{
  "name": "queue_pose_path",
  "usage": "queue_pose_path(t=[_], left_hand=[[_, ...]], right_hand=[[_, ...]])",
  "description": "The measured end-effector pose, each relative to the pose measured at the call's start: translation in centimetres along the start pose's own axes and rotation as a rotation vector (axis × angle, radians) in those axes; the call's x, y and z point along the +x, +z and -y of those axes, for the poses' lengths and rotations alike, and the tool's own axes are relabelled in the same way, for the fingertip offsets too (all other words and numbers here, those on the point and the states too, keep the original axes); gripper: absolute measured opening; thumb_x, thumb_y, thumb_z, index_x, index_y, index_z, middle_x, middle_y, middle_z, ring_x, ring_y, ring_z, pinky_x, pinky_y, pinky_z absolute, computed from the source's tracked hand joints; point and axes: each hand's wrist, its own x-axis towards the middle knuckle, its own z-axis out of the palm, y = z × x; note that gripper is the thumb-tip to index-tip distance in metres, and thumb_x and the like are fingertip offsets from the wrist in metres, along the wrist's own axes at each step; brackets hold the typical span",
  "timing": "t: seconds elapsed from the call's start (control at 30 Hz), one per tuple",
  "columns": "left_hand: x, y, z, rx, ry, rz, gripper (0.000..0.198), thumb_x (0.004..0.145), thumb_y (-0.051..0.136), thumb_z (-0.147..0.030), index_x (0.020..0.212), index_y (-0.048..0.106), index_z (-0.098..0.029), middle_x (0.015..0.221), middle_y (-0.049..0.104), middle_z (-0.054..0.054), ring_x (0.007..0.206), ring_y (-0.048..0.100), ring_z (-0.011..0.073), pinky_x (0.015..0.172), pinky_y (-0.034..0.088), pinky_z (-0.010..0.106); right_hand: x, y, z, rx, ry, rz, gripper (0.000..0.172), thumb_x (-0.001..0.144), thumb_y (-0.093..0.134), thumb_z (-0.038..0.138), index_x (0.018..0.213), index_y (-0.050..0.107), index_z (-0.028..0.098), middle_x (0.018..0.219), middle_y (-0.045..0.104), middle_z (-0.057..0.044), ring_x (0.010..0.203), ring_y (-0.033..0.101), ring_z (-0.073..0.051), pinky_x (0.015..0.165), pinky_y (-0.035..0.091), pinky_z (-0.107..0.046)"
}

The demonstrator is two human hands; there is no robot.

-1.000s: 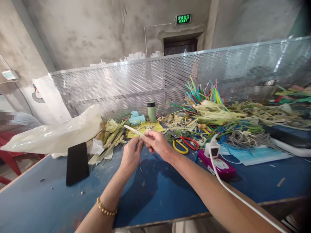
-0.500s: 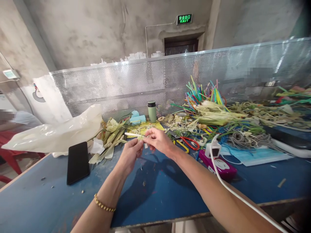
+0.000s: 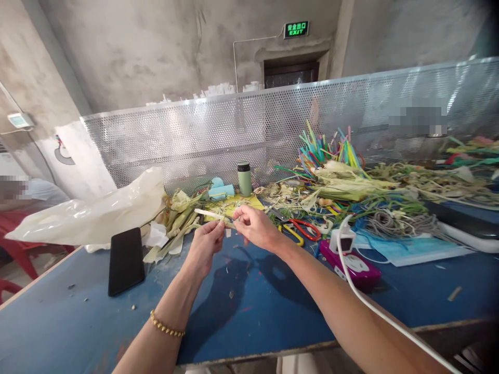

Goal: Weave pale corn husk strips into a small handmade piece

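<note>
My left hand (image 3: 208, 244) is closed in a pinch on a thin pale stick (image 3: 206, 213), which juts out to the left beyond the fingertips. A pale greenish strip is wound or folded around it at the fingers, too small to make out well. Just to the right, my right hand (image 3: 255, 227) has thumb and fingers pinched together, close to the left fingertips; what lies in that pinch is mostly hidden. Both hands are raised over the blue table (image 3: 218, 322). Left of them lies a heap of corn husks (image 3: 181, 221).
A black phone (image 3: 125, 262) and a clear plastic bag (image 3: 101, 218) lie to the left. Behind the hands stands a green bottle (image 3: 244, 180). On the right are red-handled scissors (image 3: 306, 230), a purple power socket (image 3: 356, 265) with a white cable, and a blue mask (image 3: 421, 250).
My left hand has shifted slightly left with the pale stick, widening the gap to my right hand. The right hand has stayed nearly in place.
</note>
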Motion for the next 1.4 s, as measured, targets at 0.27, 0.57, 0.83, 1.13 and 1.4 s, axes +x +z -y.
queue_pose_path(t=[0.27,0.57,0.83,1.13,1.4], left_hand=[[-1.0,0.8,-0.4,0.242,-0.033,0.214,0.044,0.070,0.072,-0.052,0.058,0.053,-0.015,0.052,0.030,-0.007,0.047,0.021,0.0050,0.047,0.011,0.024],[-0.9,0.7,0.0,0.167,-0.033,0.114,0.042,0.070,0.072,-0.054,0.066,0.058,-0.015,0.048,0.032,-0.008,0.044,0.020,0.0049,0.044,0.011,0.023],[-0.9,0.9,-0.2,0.199,-0.051,0.119,0.042,0.065,0.077,-0.051,0.060,0.057,-0.015,0.046,0.033,-0.008,0.043,0.022,0.0043,0.044,0.013,0.023],[-0.6,0.6,0.0,0.120,-0.040,0.035,0.040,0.064,0.078,-0.051,0.067,0.061,-0.015,0.046,0.030,-0.010,0.042,0.019,0.0039,0.044,0.011,0.023],[-0.3,0.1,0.1,0.077,-0.037,0.028,0.046,0.066,0.076,-0.051,0.057,0.046,-0.017,0.048,0.033,-0.008,0.041,0.022,0.0032,0.042,0.012,0.022]], right_hand=[[0.2,-2.0,0.1,0.227,0.095,0.214,0.026,0.080,0.064,0.035,0.065,0.062,0.014,0.054,0.050,0.003,0.050,0.039,-0.008,0.048,0.029,-0.022],[0.0,-0.8,0.2,0.474,0.226,0.227,0.014,0.072,0.068,0.026,0.071,0.059,0.015,0.053,0.047,0.006,0.042,0.033,-0.004,0.038,0.023,-0.019],[-0.2,-0.7,0.6,0.504,0.235,0.168,0.016,0.070,0.068,0.026,0.065,0.056,0.015,0.048,0.044,0.007,0.041,0.034,-0.004,0.038,0.024,-0.019],[0.0,-0.9,0.0,0.382,0.203,0.264,0.021,0.083,0.061,0.034,0.073,0.061,0.015,0.043,0.051,0.004,0.036,0.046,-0.007,0.034,0.035,-0.017],[0.1,-1.5,-0.2,0.406,0.191,0.372,0.018,0.078,0.068,0.028,0.070,0.063,0.013,0.062,0.064,-0.002,0.051,0.060,-0.010,0.044,0.050,-0.020]])
